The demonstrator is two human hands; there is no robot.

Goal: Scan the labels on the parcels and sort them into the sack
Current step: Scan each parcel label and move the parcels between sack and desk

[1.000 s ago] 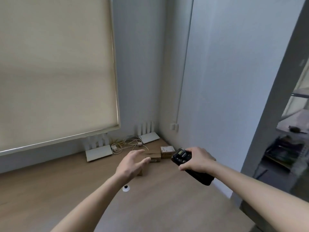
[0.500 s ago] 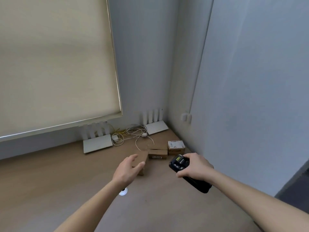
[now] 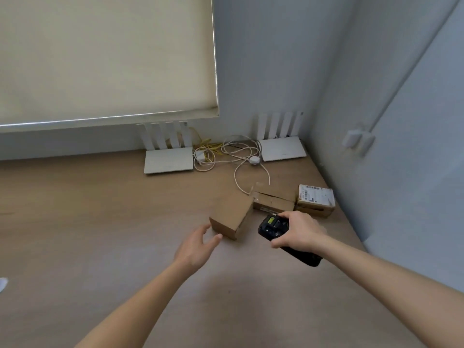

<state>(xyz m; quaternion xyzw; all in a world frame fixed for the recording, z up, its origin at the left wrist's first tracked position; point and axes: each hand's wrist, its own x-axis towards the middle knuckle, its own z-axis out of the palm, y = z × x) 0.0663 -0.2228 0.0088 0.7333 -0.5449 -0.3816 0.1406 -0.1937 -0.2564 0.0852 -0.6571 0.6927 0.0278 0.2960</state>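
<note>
Three cardboard parcels lie on the wooden surface near the wall corner. The nearest is a plain brown box. Behind it lies a flat box, and at the right a box with a white label on top. My left hand reaches toward the nearest box with fingers spread, thumb tip just short of its near corner. My right hand grips a black handheld scanner with a lit small screen, held just above the surface in front of the flat box. No sack is in view.
Two white routers with upright antennas stand against the back wall, tangled white and yellow cables between them. A beige roller blind covers the window. A grey wall with a socket bounds the right side.
The view has tilted down and turned left toward the parcels. My left hand has drawn back from over the nearest box to just in front of it. My right hand still holds the scanner.
</note>
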